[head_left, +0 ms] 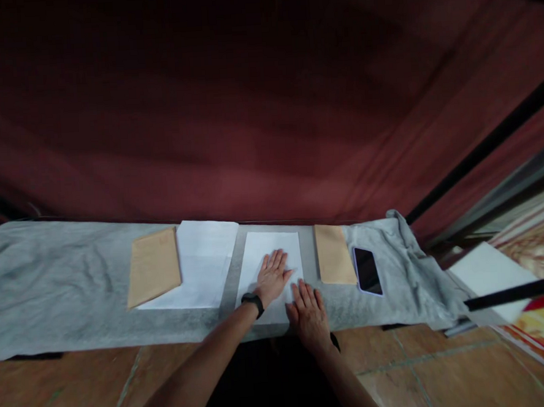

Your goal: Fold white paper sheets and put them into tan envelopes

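A white sheet of paper [269, 243] lies on the grey cloth right in front of me. My left hand [273, 276], with a dark band on its wrist, rests flat on the middle of this sheet, fingers spread. Lower down, my right hand [309, 315] lies palm down over the sheet's right edge, its fingers stretched out. Neither hand grips anything. To the left is a stack of white paper [208, 256], partly covered by a brown envelope [153, 266]. Another brown envelope [334, 255] lies to the right of my hands.
A phone [368, 271] with a dark screen lies beside the right envelope. The grey cloth [51, 284] covers a long narrow surface, rumpled at both ends. Behind it hangs a dark red sheet [251, 168]. A black bar [517, 293] and a white panel [488, 276] stand at the right.
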